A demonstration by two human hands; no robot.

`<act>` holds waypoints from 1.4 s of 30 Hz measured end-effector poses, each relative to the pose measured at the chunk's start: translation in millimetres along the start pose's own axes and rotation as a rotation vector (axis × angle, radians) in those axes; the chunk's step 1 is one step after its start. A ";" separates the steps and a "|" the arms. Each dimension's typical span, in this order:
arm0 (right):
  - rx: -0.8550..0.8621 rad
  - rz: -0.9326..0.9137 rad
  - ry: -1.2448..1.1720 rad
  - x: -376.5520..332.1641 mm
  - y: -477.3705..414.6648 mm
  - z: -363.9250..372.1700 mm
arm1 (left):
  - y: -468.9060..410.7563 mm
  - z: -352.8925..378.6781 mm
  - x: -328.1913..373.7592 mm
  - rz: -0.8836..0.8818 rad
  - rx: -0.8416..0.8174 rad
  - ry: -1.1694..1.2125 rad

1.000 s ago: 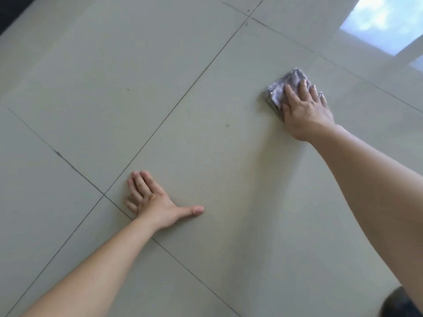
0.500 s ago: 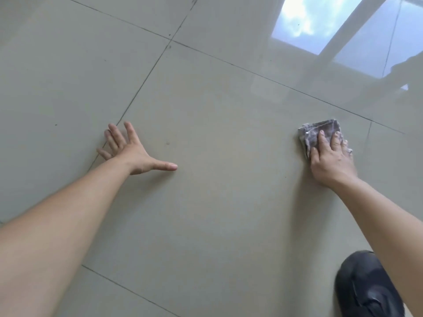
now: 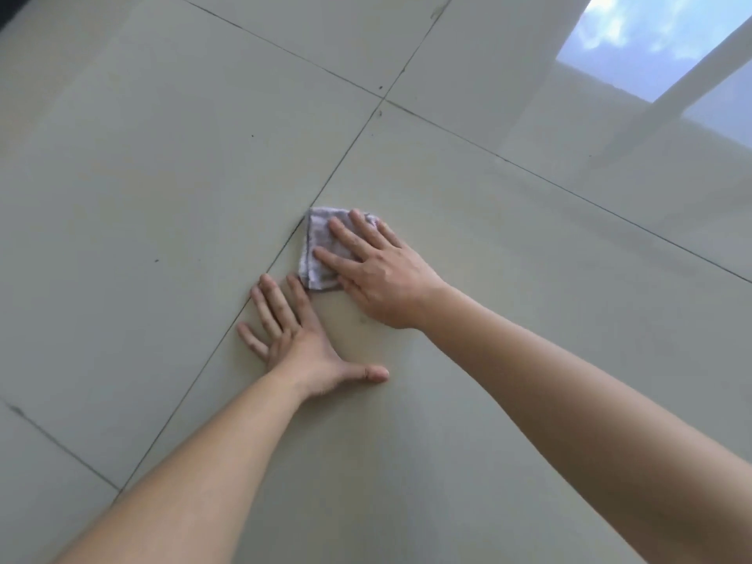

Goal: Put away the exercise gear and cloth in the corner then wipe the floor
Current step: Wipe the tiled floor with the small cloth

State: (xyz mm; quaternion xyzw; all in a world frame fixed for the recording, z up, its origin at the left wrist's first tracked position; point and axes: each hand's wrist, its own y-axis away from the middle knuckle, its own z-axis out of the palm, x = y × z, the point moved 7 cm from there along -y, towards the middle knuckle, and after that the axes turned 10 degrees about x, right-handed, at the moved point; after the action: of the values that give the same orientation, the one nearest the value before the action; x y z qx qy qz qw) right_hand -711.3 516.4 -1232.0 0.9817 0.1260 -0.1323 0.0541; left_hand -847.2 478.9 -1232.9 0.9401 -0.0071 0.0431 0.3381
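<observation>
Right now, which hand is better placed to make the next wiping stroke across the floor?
Right. The right hand lies flat on the grey cloth; the left hand is splayed bare on the floor tile, propping the body.

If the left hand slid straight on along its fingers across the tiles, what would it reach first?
Most likely the folded grey-lilac cloth: the left hand lies flat, its fingers aimed up-right, the longest nearly at the cloth's near corner, which the right hand presses onto the glossy beige tiled floor.

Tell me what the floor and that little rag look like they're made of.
Floor: probably glazed ceramic or porcelain tile, glossy; thin grout lines and a mirrored window reflection show it. Rag: soft woven or terry cloth, matte grey-lilac, folded with a stitched edge; the exact fibre is unclear.
</observation>
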 end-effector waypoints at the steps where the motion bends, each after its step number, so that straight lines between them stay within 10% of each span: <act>1: -0.021 -0.115 0.009 -6.4 -14.6 1.3 | -0.4 0.1 0.1 0.000 -0.005 -0.003; 4: -0.031 -0.192 -0.001 25.5 -50.4 -10.9 | -2.3 -0.6 0.4 0.013 -0.017 -0.004; 10: 0.089 0.641 0.022 193.1 -87.1 -65.7 | -4.1 -1.5 1.4 0.018 -0.051 -0.005; 19: -0.024 0.043 -0.016 48.6 -6.7 -17.3 | -1.7 -5.6 3.5 -0.022 -0.064 -0.016; 26: 0.110 0.674 -0.011 197.0 90.5 -54.0 | 3.6 -6.2 7.5 -0.026 -0.058 -0.032; 37: 0.204 1.134 0.015 193.9 186.1 -35.9 | 6.4 -3.1 11.6 -0.014 -0.029 -0.025; 42: 0.136 0.841 -0.037 126.0 76.8 -28.6 | 6.9 -3.1 11.1 -0.011 -0.022 -0.039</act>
State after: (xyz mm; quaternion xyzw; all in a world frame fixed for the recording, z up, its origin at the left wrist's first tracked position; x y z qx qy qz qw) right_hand -566.6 475.9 -1233.4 0.9463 -0.2954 -0.1244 0.0406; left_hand -836.7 475.8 -1225.2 0.9370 -0.0092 0.0227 0.3484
